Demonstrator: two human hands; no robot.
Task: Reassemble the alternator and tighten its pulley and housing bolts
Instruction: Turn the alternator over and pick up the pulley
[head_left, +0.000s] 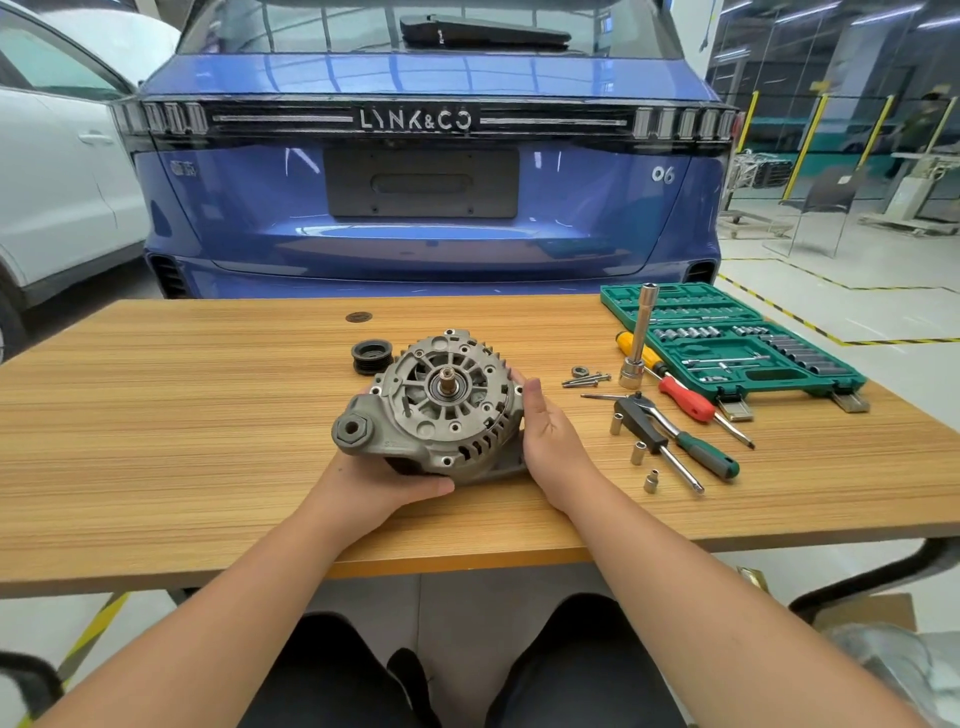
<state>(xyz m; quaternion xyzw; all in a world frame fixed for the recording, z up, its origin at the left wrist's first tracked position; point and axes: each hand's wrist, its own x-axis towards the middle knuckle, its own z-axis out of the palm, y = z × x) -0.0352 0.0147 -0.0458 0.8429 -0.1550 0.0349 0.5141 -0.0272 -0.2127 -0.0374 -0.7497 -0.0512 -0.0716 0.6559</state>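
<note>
On the counter (156, 415), mid-span, the alternator (436, 410) sits tipped up between my 2 hands, shaft end bare.

From the left: the pulley (371, 356) lies off the shaft, just behind the housing, so nothing is tightened yet as I judge it. My left hand (400, 483) cups the underside, fingers curled round the lower edge; my right hand (545, 431) presses flat against the side, fingers straight and holding nothing. That flat hand is the weak point: if the left grip slackens, the heavy body could roll toward me. Right of it, the loose bolts (584, 381) and nut (580, 371) lie near the tall socket (638, 338), ratchet (670, 431), screwdrivers (680, 397) and green socket case (737, 332); a careless reach could scatter the bolts or topple that upright socket.
</note>
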